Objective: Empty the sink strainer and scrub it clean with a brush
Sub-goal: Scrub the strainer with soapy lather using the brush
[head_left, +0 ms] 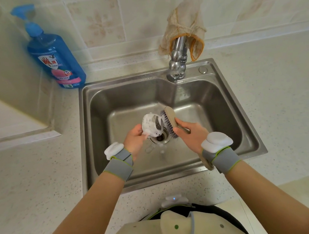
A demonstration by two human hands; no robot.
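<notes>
The bottle label (53, 61) is too blurred to read. The left grip (134, 141) holds the foam-covered strainer (152, 125); the right grip (191, 132) holds the brush (170, 119).

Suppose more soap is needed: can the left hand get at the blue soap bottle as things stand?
Probably not yet: the left hand grips the foamy strainer over the sink. Nothing stands between it and the bottle on the counter, so once freed it likely could.

Sink (224, 93) was brushed steel, dull sheen; brush (170, 116) back looked wooden; bottle (56, 58) was glossy blue plastic; cloth (185, 23) looked coarse, frayed.
</notes>
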